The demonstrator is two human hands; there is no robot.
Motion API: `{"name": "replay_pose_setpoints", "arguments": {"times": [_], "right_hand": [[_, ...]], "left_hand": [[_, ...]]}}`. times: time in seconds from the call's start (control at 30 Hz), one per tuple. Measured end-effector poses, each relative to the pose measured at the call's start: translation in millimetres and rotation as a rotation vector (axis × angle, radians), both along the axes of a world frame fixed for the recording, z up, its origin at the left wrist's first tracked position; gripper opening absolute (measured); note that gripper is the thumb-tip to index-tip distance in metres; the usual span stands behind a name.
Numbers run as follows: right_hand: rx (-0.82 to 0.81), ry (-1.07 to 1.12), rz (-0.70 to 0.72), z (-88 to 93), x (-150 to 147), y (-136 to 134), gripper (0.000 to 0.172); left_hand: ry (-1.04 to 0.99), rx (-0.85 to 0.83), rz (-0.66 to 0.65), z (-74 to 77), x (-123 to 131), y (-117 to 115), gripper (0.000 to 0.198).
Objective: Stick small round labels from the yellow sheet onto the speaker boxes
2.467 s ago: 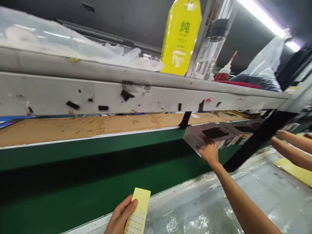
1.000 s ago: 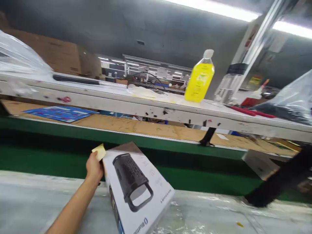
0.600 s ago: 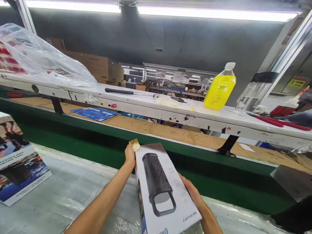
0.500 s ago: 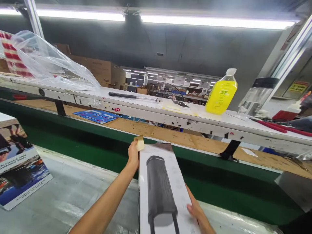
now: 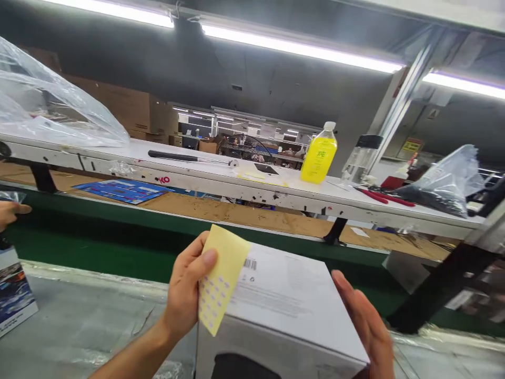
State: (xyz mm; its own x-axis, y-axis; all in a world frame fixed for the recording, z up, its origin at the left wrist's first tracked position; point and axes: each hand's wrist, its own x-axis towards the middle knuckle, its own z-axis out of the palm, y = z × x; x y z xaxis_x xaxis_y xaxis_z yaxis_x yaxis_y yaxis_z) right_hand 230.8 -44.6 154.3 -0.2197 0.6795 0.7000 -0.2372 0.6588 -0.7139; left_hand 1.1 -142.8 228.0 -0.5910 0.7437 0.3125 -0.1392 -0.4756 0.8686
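Here the left hand [image 5: 183, 287] pinches the yellow sheet [image 5: 226, 258], top bare, sticker rows left below, as the right hand [image 5: 369, 323] clasps the white box [image 5: 292, 300], no loose sticker showing.

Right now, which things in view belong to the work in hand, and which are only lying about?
In the work: yellow sheet, in the left fingers; white box, right fingers on its side.

Probably lying about: yellow bottle; black-handled tool; blue printed sheet; clear plastic bag.
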Motion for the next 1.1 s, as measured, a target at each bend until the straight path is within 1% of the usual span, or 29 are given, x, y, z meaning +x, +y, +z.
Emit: {"name": "replay_pose_setpoints", "arguments": {"times": [0.03, 0.07, 0.1, 0.13, 0.17, 0.23, 0.3, 0.33, 0.37, 0.43, 0.47, 0.5, 0.57, 0.6, 0.63, 0.67, 0.7, 0.73, 0.77, 0.8, 0.83, 0.9, 0.97, 1.0, 1.1], "right_hand": [[0.155, -0.078, 0.072, 20.8, 4, 0, 0.062], [0.254, -0.188, 0.146, 38.3, 9, 1, 0.065], [0.297, -0.285, 0.169, 52.4, 14, 3, 0.063], [0.325, -0.368, 0.193, 63.7, 19, 5, 0.059], [0.335, -0.420, 0.203, 73.0, 23, 7, 0.050], [0.352, -0.444, 0.156, 89.1, 28, 11, 0.033], [0.322, -0.442, 0.093, 106.2, 27, 11, 0.025], [0.276, -0.465, 0.100, 115.6, 23, 11, 0.025], [0.209, -0.510, 0.150, 125.1, 18, 10, 0.026], [0.063, -0.572, 0.331, 142.5, 5, 7, 0.031], [0.008, -0.573, 0.403, 149.4, -2, 5, 0.031], [-0.030, -0.552, 0.444, 154.6, -8, 4, 0.029], [-0.056, -0.482, 0.471, 160.0, -19, 3, 0.027], [-0.041, -0.454, 0.464, 160.3, -22, 3, 0.028], [-0.004, -0.426, 0.434, 159.5, -25, 3, 0.026], [0.061, -0.382, 0.372, 157.7, -28, 2, 0.022], [0.156, -0.317, 0.274, 155.4, -30, 1, 0.021], [0.269, -0.230, 0.154, 153.1, -32, 1, 0.031], [0.376, -0.135, 0.042, 151.1, -33, -1, 0.045], [0.482, -0.062, -0.058, 149.7, -35, -2, 0.056], [0.582, -0.037, -0.135, 149.3, -35, -3, 0.058], [0.747, -0.109, -0.212, 151.3, -34, -5, 0.045], [0.854, -0.227, -0.244, 156.0, -31, -7, 0.033], [0.885, -0.259, -0.248, 158.7, -29, -7, 0.032], [0.925, -0.273, -0.234, 165.0, -26, -7, 0.038]], "left_hand": [[-0.011, -0.007, -0.016, -0.5, -1, -7, 0.045], [-0.020, -0.007, -0.045, -0.1, -3, -13, 0.043], [-0.015, -0.008, -0.085, 1.4, -5, -18, 0.041], [0.008, -0.003, -0.121, 4.3, -6, -22, 0.039], [0.049, -0.003, -0.162, 8.7, -7, -25, 0.036], [0.167, -0.009, -0.237, 21.5, -8, -28, 0.031], [0.377, -0.026, -0.231, 37.8, -3, -28, 0.028], [0.499, -0.027, -0.195, 46.2, 2, -28, 0.028], [0.623, -0.026, -0.146, 54.1, 7, -26, 0.029], [0.824, 0.004, -0.061, 67.4, 17, -24, 0.029], [0.860, 0.026, -0.054, 72.4, 21, -22, 0.028], [0.864, 0.041, -0.078, 76.3, 24, -21, 0.026], [0.837, 0.026, -0.167, 81.0, 26, -19, 0.024], [0.813, 0.011, -0.223, 82.1, 25, -17, 0.026], [0.792, -0.007, -0.272, 82.5, 23, -16, 0.030], [0.776, -0.015, -0.301, 82.4, 21, -15, 0.033], [0.772, -0.019, -0.303, 82.0, 20, -14, 0.034], [0.777, -0.020, -0.276, 81.5, 19, -13, 0.034], [0.798, -0.020, -0.233, 80.9, 18, -12, 0.033], [0.831, -0.018, -0.183, 80.5, 18, -11, 0.033], [0.875, -0.009, -0.140, 80.3, 19, -11, 0.032], [0.955, 0.007, -0.076, 80.4, 22, -11, 0.030], [1.014, 0.016, -0.047, 81.1, 24, -11, 0.026], [1.039, 0.019, -0.032, 81.7, 24, -12, 0.024], [1.098, 0.062, 0.006, 83.7, 24, -14, 0.016]]}}
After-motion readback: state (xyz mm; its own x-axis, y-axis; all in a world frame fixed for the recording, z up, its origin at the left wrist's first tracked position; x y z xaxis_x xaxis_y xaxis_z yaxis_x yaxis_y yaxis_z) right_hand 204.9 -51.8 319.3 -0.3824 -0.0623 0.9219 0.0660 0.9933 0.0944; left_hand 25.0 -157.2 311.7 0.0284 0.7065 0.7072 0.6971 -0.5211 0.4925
